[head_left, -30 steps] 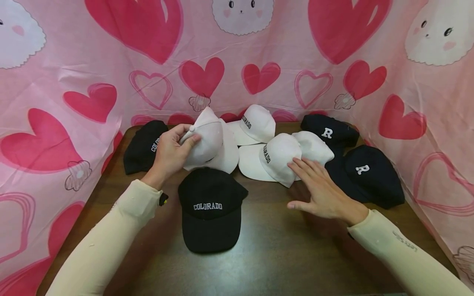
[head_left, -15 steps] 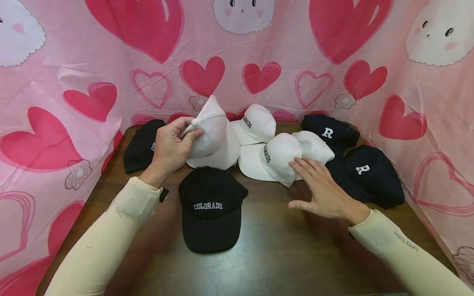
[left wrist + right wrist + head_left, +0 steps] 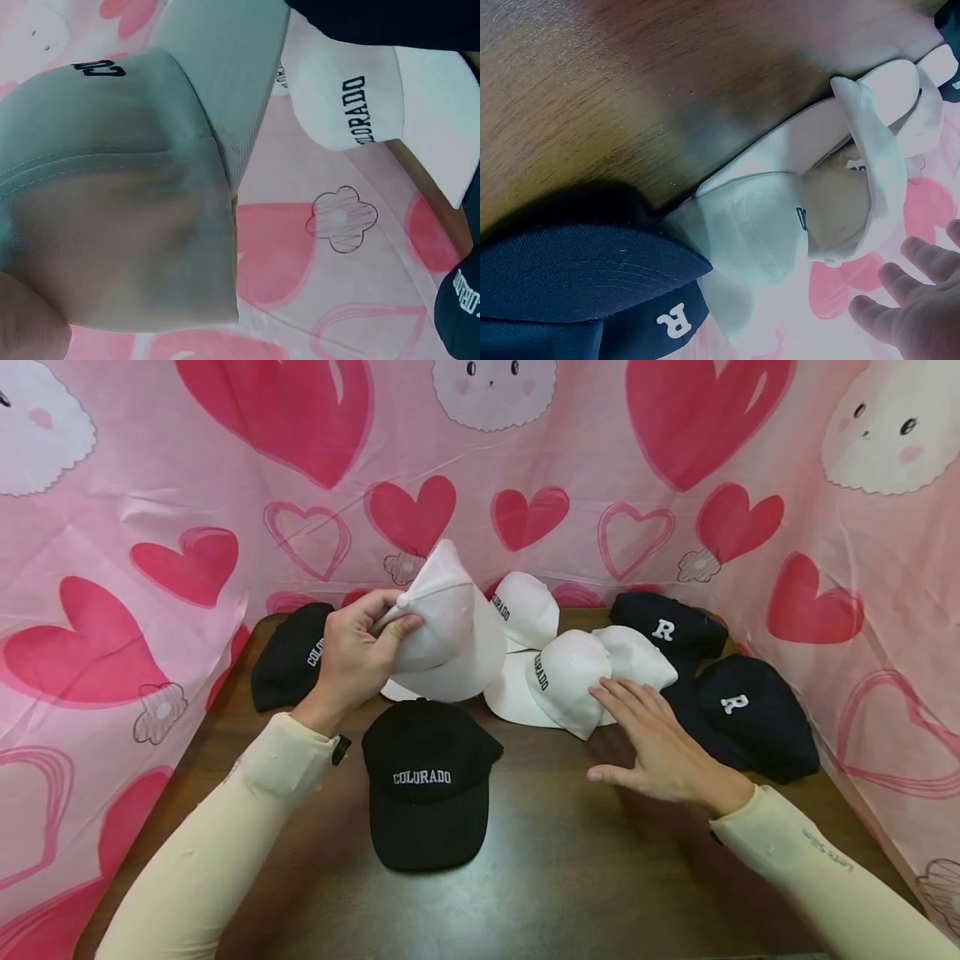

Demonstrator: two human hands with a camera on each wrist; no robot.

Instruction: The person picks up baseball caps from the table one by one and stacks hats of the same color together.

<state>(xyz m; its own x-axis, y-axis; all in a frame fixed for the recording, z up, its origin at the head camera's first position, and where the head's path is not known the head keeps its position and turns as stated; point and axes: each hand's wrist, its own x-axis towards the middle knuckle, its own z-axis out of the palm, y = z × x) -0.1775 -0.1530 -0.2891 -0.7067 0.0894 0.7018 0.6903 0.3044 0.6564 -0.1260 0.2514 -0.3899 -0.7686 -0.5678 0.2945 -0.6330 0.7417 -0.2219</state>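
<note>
My left hand [image 3: 360, 647] pinches a white baseball cap [image 3: 435, 627] by its crown beside the top button, and the crown is creased to a peak. This cap fills much of the left wrist view, with part of its dark lettering [image 3: 100, 69] showing. A white brim [image 3: 396, 692] peeks out below it. With fingers stretched out, my right hand [image 3: 652, 743] is at the rear of another white COLORADO cap [image 3: 573, 672]; whether the fingertips touch it, I cannot tell. A further white crown [image 3: 637, 656] overlaps behind that cap. A black COLORADO cap [image 3: 423, 760] lies brim forward in the middle.
Another black cap [image 3: 291, 660] lies at the left edge of the wooden table [image 3: 540, 860]. One white cap [image 3: 528, 610] stands at the back. Two navy caps with an R, a rear one [image 3: 667, 627] and a front one [image 3: 757, 718], are on the right. Pink heart-patterned cloth [image 3: 480, 460] hangs around.
My left hand has raised the white cap and moved it slightly right, so it now covers part of the back white cap. My right hand has barely moved.
</note>
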